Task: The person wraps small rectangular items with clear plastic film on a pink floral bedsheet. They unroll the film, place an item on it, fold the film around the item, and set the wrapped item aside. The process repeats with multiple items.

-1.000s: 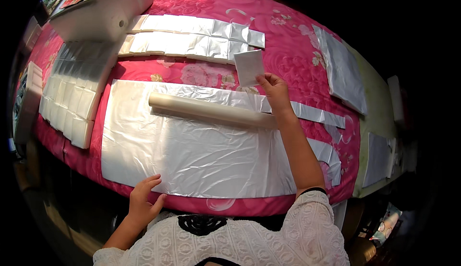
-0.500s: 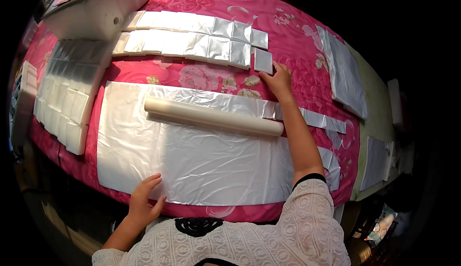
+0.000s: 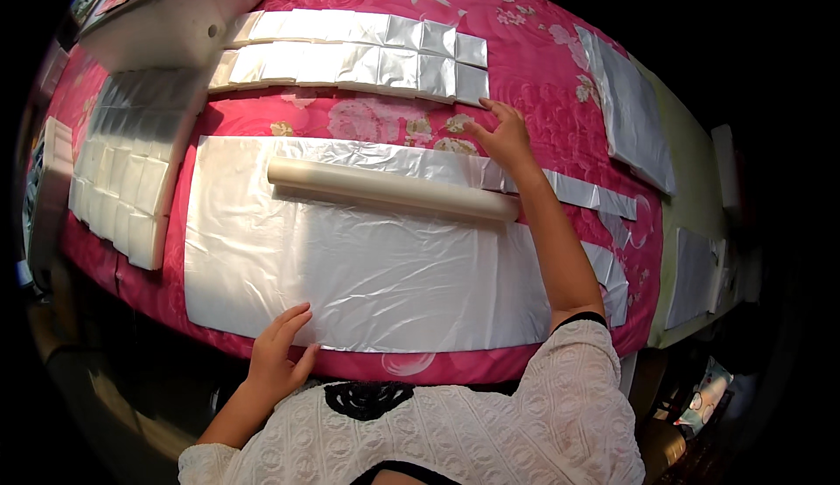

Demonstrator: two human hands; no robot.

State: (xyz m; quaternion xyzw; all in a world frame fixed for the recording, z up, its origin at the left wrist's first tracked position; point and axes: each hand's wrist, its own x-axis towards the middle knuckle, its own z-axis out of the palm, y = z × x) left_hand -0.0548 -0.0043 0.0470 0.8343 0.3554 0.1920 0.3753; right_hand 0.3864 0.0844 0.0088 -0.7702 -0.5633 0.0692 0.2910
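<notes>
Pink cloth [image 3: 538,69] lies open at upper right; silvery packets [image 3: 399,67] block upper centre, a white box [image 3: 179,21] upper left, a pale roll [image 3: 394,188] mid-frame.

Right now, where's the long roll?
In the head view, the roll lies on the far half of the white sheet, its right end beside the right forearm.

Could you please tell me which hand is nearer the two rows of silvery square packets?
The right hand, at the near right corner of the packets; the left hand is farther off, lower left.
</notes>
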